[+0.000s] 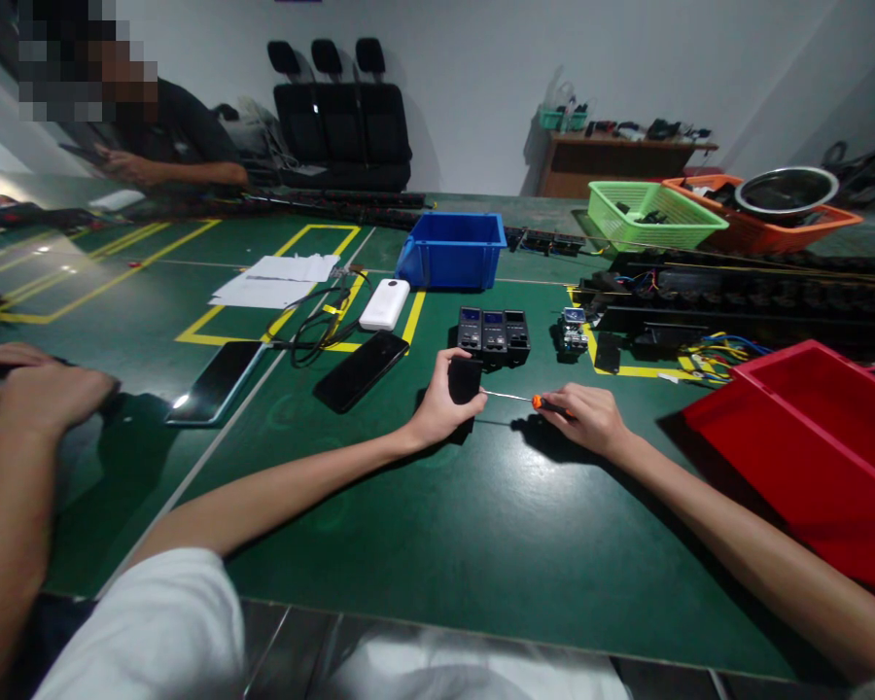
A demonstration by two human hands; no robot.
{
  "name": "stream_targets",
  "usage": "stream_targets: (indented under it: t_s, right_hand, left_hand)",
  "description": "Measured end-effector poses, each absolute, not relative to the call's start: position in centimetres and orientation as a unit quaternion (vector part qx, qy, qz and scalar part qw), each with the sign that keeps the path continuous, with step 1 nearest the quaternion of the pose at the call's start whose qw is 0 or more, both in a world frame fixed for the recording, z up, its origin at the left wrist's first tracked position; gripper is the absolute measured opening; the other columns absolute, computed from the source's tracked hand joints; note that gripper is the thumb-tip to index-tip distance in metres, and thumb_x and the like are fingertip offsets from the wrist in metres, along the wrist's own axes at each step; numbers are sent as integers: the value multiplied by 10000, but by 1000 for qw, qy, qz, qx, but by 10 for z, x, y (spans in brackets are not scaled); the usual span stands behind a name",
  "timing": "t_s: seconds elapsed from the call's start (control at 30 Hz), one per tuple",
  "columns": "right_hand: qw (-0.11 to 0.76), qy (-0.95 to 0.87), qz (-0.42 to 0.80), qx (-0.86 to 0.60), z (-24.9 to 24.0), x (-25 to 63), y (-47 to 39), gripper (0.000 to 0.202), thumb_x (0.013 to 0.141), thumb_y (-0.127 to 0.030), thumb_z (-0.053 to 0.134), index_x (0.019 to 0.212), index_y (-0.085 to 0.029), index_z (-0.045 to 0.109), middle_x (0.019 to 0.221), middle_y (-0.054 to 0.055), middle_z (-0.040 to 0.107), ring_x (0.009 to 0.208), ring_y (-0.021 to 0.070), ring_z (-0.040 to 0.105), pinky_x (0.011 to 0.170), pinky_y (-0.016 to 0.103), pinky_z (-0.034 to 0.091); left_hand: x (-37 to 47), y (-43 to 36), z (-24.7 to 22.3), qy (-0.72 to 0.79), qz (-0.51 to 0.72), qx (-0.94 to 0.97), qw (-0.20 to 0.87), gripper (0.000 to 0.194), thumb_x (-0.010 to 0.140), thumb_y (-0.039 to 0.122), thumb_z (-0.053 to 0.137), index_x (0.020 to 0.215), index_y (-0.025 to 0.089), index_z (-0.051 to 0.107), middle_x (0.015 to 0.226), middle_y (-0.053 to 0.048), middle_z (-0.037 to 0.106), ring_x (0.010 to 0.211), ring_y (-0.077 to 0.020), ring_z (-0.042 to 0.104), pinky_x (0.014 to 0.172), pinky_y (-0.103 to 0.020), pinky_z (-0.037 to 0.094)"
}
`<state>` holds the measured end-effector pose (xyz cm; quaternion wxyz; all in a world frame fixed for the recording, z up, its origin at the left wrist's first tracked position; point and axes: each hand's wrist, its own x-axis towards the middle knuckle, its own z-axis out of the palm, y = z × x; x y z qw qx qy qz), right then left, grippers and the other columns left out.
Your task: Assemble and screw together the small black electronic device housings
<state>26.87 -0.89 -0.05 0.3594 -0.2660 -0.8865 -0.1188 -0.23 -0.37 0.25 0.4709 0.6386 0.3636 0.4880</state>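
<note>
In the head view my left hand (437,408) is closed around a small black box-shaped module (465,379), held just above the green table. My right hand (590,418) grips a screwdriver (543,402) with an orange and black handle. Its thin metal shaft points left, and the tip meets the module's right side near my left fingertips; exactly where it touches is too small to tell. Just behind my left hand stands a row of similar black modules (494,332) with dark display faces. A small bare electronic assembly (573,332) sits to their right.
Left lie a black phone (361,371), another phone (217,382), a white power bank (384,305), cables and papers (269,282). Behind is a blue bin (452,255); right, a red bin (794,447), wires (721,355) and baskets (656,219). A co-worker's hands (44,389) are at left; another person sits behind.
</note>
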Motion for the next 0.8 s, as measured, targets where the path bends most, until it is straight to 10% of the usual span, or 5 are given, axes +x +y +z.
stream_targets:
  t_s: [0.8]
  right_hand:
    - [354,-883,-93,-292,-2,270,-9,137,874,-233,652,984,-168,606,761,49,696,629,142,635,568,249,461]
  left_hand:
    - [-3,-4,3,361,488,638,474,583,760,248,699,1219,238,340,886,1,584,810,-159,632,775,-339,516]
